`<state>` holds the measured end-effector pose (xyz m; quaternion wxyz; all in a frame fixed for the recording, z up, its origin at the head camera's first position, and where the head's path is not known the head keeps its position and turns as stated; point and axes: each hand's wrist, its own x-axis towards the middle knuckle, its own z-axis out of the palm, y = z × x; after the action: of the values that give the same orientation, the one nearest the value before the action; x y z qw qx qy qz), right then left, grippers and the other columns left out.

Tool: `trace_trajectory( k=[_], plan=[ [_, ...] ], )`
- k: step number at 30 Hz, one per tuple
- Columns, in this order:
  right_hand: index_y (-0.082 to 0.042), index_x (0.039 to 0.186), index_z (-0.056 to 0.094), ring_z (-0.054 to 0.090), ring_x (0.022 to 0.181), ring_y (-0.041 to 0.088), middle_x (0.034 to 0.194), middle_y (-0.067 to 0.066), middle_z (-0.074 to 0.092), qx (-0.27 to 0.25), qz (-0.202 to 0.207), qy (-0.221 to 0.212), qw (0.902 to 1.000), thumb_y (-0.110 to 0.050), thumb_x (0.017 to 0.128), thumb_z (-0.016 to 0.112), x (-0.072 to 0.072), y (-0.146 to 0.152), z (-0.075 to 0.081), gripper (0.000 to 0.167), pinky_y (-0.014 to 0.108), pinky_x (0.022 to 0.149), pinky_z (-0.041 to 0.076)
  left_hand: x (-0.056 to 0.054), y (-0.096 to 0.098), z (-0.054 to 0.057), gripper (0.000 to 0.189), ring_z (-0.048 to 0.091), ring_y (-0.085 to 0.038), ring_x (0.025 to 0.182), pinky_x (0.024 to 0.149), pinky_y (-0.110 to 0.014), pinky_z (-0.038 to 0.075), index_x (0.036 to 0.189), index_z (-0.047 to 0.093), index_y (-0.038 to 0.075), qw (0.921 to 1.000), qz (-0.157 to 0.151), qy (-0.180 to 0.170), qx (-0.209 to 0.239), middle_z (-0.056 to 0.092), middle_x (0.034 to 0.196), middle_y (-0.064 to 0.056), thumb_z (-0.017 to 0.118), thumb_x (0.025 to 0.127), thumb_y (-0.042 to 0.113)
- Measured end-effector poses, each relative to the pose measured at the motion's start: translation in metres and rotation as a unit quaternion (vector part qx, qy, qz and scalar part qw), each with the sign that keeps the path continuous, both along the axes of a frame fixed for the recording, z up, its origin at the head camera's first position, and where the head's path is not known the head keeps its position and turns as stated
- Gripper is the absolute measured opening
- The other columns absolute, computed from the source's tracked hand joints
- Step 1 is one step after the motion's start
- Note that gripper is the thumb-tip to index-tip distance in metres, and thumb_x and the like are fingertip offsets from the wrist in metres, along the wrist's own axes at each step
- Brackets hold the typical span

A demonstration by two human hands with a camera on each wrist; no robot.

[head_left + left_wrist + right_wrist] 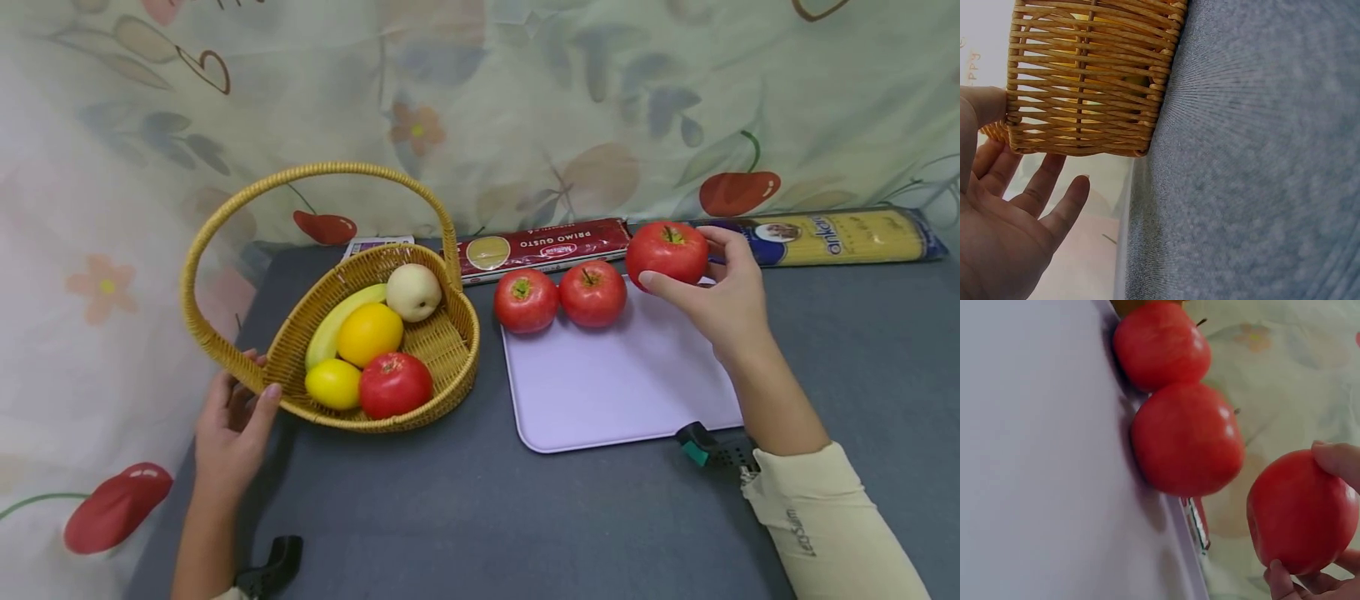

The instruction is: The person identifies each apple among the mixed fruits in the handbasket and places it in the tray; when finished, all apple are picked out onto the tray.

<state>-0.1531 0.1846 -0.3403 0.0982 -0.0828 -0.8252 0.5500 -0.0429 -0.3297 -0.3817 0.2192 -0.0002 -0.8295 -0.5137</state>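
Note:
My right hand [723, 292] holds a red apple [667, 254] above the far right of a lilac tray [600, 387], thumb on one side and fingers on the other. Two more red apples, one [527, 300] left of the other [593, 293], sit side by side along the tray's far edge. At the left stands a woven basket [442, 358] with a tall arched handle. My left hand [232, 425] grips its rim by the handle's foot, thumb on the near side; in the left wrist view the other fingers [1040, 186] spread behind the wicker.
In the basket lie a banana [330, 329], an orange [370, 333], a lemon [333, 384], a pale round pear [413, 292] and a red apple [395, 386]. Along the back lie a red pasta pack [555, 248] and a yellow-blue one [855, 237], before a patterned curtain [517, 125].

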Motion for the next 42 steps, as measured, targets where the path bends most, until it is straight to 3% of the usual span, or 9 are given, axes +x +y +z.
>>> trace_trajectory(
  k=[6,13,18,30,36,42],
  plan=[
    [-0.010,0.154,0.028,0.039,0.135,0.035,0.151,0.014,0.036,0.010,0.002,-0.053,0.9986,-0.032,0.085,0.081,-0.007,0.009,-0.013,0.090,0.052,0.103,0.046,0.001,0.001,0.001,0.052,0.058,-0.014,0.117,0.095,-0.016,0.047,0.145,0.049,0.006,0.9999,0.007,-0.007,-0.004,0.057,0.135,-0.008,0.061,0.096,-0.005],
    [-0.001,0.155,0.020,0.034,0.138,0.047,0.153,0.027,0.031,0.077,0.049,-0.093,0.9914,-0.031,0.087,0.079,-0.014,0.012,-0.030,0.096,0.063,0.105,0.039,0.000,0.001,0.001,0.052,0.057,-0.014,0.117,0.094,-0.016,0.047,0.145,0.049,0.007,0.9999,0.009,-0.007,-0.005,0.057,0.135,-0.008,0.062,0.096,-0.004],
    [0.000,0.156,0.019,0.034,0.137,0.049,0.154,0.028,0.030,0.095,0.063,-0.098,0.9886,-0.029,0.088,0.078,-0.014,0.013,-0.029,0.095,0.065,0.103,0.040,-0.001,0.000,0.001,0.052,0.057,-0.014,0.118,0.094,-0.016,0.047,0.145,0.049,0.007,0.9999,0.009,-0.007,-0.001,0.057,0.135,-0.007,0.062,0.096,-0.004],
    [-0.001,0.157,0.016,0.032,0.138,0.050,0.155,0.029,0.027,0.086,0.073,-0.105,0.9881,-0.026,0.089,0.077,-0.012,0.014,-0.027,0.095,0.065,0.104,0.038,0.000,0.001,0.001,0.052,0.057,-0.013,0.117,0.095,-0.016,0.047,0.145,0.048,0.004,0.9999,0.012,-0.012,-0.005,0.057,0.136,-0.008,0.062,0.096,-0.004],
    [-0.002,0.157,0.021,0.030,0.140,0.047,0.155,0.028,0.028,0.101,0.055,-0.070,0.9909,-0.026,0.091,0.074,-0.008,0.014,-0.022,0.087,0.066,0.104,0.037,0.001,0.001,0.001,0.052,0.057,-0.014,0.118,0.095,-0.016,0.047,0.145,0.048,0.005,0.9998,0.012,-0.015,-0.003,0.057,0.136,-0.008,0.062,0.096,-0.003],
    [-0.002,0.145,0.046,0.035,0.137,0.039,0.147,0.023,0.040,0.152,0.047,0.056,0.9857,-0.016,0.088,0.075,0.002,-0.005,-0.006,0.065,0.066,0.102,0.040,0.001,0.001,0.000,0.052,0.057,-0.014,0.118,0.095,-0.016,0.047,0.145,0.048,0.007,0.9999,0.008,-0.013,0.004,0.057,0.136,-0.007,0.061,0.096,-0.004]
  ],
)
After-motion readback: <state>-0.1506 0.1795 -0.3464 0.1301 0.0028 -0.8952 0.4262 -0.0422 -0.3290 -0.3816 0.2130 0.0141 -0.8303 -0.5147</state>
